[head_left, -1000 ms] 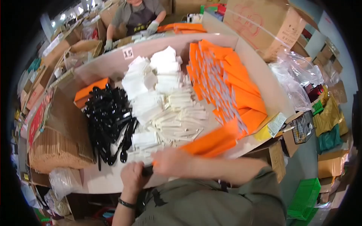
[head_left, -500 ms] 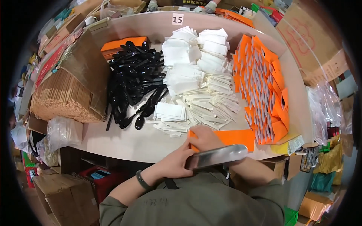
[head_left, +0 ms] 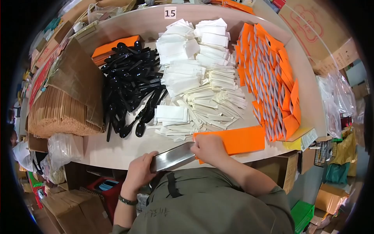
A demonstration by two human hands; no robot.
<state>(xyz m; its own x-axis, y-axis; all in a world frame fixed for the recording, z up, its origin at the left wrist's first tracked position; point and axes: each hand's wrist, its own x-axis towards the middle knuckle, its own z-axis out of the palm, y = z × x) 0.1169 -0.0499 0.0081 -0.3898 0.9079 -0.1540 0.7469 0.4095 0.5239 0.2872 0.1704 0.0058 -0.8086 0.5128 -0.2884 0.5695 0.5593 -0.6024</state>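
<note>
Two hands work at the near edge of the table (head_left: 128,150), which carries a black spoon pile (head_left: 130,91), white packets (head_left: 194,78) and orange sleeves (head_left: 272,84). The right hand (head_left: 208,148) pins an orange sleeve (head_left: 237,140) and touches a metal scoop (head_left: 173,156); the left hand (head_left: 141,171) grips the scoop's other end, fingers curled.

Black plastic spoons (head_left: 130,91) lie heaped beside white napkins (head_left: 187,58) on the table (head_left: 117,148). Bundled brown sticks (head_left: 58,113) sit left, cardboard boxes (head_left: 315,31) right.
</note>
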